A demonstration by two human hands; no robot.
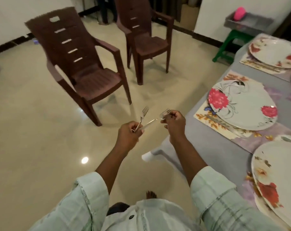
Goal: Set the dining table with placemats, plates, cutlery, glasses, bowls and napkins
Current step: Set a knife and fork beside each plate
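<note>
My left hand [129, 135] grips the handles of metal forks; one fork [143, 114] points up and away. A second fork [155, 120] runs across to my right hand [174, 123], which pinches its tined end. Both hands hover over the floor, left of the table [216, 147]. On the table lie floral placemats [206, 117] with plates: a pink-flowered plate [243, 105] in the middle, a red-flowered plate [278, 52] farther away, and another plate [279, 177] nearest me.
Two brown plastic chairs [84, 64] [146, 39] stand on the glossy tiled floor to the left of the table. A green stool [231, 45] carrying a grey tray with a pink object [239, 13] stands beyond the table's far end. My bare foot [151, 195] shows below.
</note>
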